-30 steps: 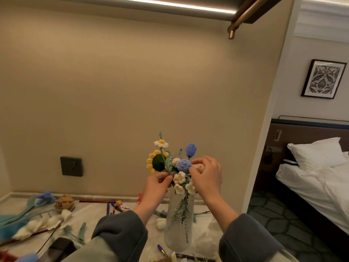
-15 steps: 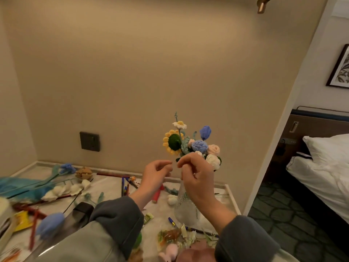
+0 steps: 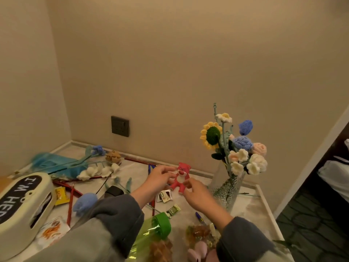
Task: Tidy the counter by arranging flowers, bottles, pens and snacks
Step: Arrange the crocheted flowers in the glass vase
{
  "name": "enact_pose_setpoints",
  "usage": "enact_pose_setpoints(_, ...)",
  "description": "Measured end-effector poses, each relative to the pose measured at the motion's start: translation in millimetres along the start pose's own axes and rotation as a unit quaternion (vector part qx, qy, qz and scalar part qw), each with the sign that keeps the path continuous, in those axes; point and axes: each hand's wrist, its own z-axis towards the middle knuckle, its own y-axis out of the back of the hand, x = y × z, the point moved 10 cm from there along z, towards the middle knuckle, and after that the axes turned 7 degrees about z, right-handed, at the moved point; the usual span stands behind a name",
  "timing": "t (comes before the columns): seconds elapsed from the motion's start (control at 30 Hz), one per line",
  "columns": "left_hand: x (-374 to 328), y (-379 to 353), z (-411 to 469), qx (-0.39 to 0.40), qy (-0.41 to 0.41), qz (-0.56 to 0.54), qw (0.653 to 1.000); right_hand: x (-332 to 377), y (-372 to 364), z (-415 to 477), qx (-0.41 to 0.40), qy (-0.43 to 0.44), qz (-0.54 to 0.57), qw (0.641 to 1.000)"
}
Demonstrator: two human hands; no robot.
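Crocheted flowers (image 3: 234, 146) in glass vase (image 3: 227, 188), 2 hands pinching pink bear figurine (image 3: 180, 179).

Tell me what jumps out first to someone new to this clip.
The pink bear at centre, pinched between the left hand and right hand. Next, the crochet bouquet upright in a glass vase at right. Loose flowers lie at left.

Two bare hands, grey-sleeved forearms reaching forward over the counter: left hand (image 3: 157, 178) and right hand (image 3: 198, 193) raised side by side, fingers curled, both pinching one small pink bear figure (image 3: 180, 179).
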Motion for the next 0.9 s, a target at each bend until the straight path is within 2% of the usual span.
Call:
enact_pose_setpoints(0.23,16,-9,44,0.091,0.057,0.053,0.993,-10,-9,36,-0.001,-0.031,-0.046,0.998)
enact_pose_setpoints(0.43,35,-33,85,0.196,0.085,0.065,0.975,-39,-12,70,-0.004,-0.149,-0.075,0.986)
enact_pose_setpoints(0.67,61,-54,120,0.241,0.108,0.068,0.962,-75,-14,94,-0.014,-0.199,-0.17,0.965)
enact_pose_setpoints(0.9,78,-66,139,0.241,0.129,0.032,0.961,-97,-31,106,0.044,-0.22,-0.262,0.939)
